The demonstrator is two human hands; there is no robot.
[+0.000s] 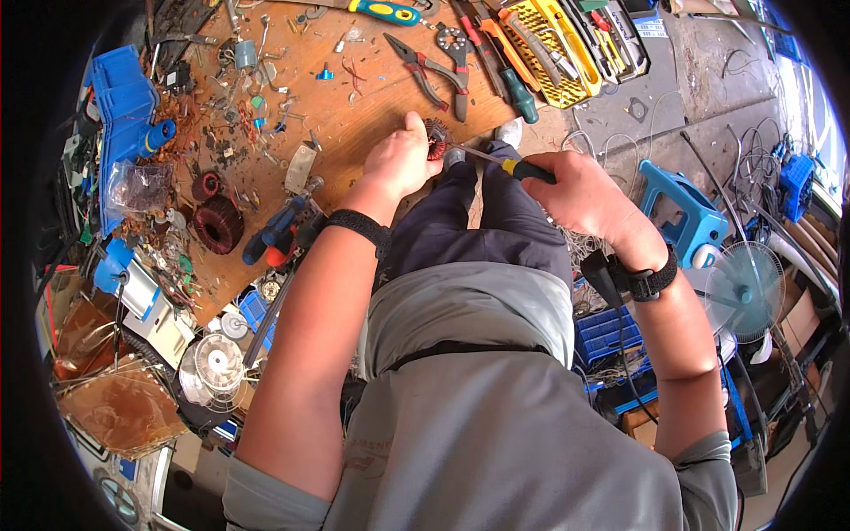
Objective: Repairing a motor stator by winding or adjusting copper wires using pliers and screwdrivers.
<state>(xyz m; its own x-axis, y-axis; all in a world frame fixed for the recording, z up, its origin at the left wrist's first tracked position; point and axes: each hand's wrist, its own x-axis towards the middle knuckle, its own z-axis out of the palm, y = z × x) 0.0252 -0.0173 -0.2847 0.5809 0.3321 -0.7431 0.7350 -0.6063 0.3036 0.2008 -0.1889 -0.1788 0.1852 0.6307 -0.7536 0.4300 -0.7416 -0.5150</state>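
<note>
My left hand (397,159) grips a small copper-wound coil (435,137) at the table's front edge. My right hand (584,196) is closed on a screwdriver (529,170) with a yellow and black handle, its shaft reaching across to the coil; whether the tip touches the windings I cannot tell. To the left on the wooden table lie a larger copper coil (217,226) and a smaller one (208,186). Pliers (443,75) lie above my hands.
A yellow bit case (558,57) and loose tools top the cluttered table (345,106). Blue bins (119,115) stand left. A blue stool (686,212), a fan (744,292), cables and crates (602,341) are at right. My legs are below the table edge.
</note>
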